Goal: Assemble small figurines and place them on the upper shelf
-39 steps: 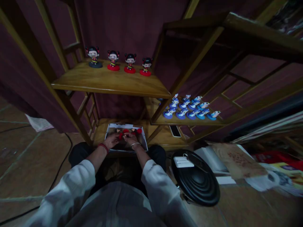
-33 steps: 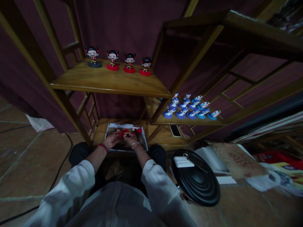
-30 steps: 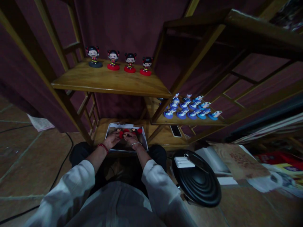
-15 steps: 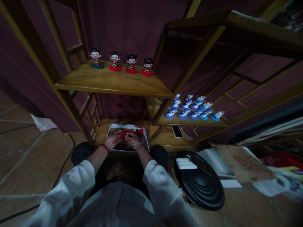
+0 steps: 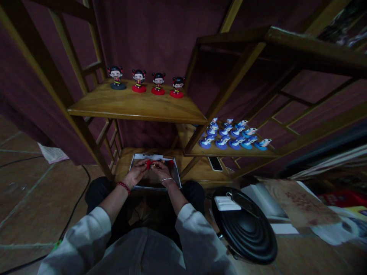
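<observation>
On the low wooden shelf, over a white box, the left hand and right hand were close together around a small red piece, though whether they gripped it could not be told. Four little dolls stood on the shelf above.

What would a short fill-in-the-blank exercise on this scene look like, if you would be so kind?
1. The left hand wears a ____ beaded bracelet.
2. On the upper shelf, the leftmost of the four dolls stands on a ____ base, and the other three stand on red ones.
3. The right hand is over the open box, which sits on the ____ shelf.
4. The figurines on the shelf to the right are mostly ____ and white.

Answers: red; black; lowest; blue.
</observation>
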`<state>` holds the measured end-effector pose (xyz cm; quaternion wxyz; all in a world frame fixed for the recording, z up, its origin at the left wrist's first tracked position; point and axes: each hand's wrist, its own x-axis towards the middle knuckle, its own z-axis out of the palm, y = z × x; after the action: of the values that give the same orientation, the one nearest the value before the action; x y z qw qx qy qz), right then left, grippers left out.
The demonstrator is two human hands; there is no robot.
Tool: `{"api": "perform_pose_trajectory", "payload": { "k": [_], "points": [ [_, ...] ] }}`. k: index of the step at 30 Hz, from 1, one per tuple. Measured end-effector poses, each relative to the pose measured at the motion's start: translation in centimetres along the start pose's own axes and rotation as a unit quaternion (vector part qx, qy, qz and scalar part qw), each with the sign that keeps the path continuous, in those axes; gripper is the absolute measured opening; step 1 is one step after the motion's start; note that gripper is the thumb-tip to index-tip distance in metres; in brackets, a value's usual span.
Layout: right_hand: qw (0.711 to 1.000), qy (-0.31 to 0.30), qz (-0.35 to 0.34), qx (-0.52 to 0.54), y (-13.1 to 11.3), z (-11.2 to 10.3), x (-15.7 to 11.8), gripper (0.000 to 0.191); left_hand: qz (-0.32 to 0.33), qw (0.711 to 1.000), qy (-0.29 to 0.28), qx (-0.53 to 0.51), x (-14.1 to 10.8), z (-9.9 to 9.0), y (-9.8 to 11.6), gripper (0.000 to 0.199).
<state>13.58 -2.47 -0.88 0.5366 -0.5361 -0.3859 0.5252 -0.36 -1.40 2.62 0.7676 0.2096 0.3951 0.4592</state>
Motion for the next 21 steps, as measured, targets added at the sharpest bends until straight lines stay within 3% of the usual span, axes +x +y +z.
{"api": "perform_pose_trajectory", "payload": {
  "k": [10, 21],
  "points": [
    [0.998, 0.012, -0.060, -0.020, -2.9, 1.5, -1.3, 0.026, 0.057, 0.998, -0.028, -0.008, -2.3, 0.9, 1.9, 0.032],
    [0.984, 0.034, -0.174, -0.031, -8.7, 2.9, -4.8, 0.020, 0.143, 0.986, -0.087, 0.016, -7.1, 3.9, 4.5, 0.039]
  ]
}}
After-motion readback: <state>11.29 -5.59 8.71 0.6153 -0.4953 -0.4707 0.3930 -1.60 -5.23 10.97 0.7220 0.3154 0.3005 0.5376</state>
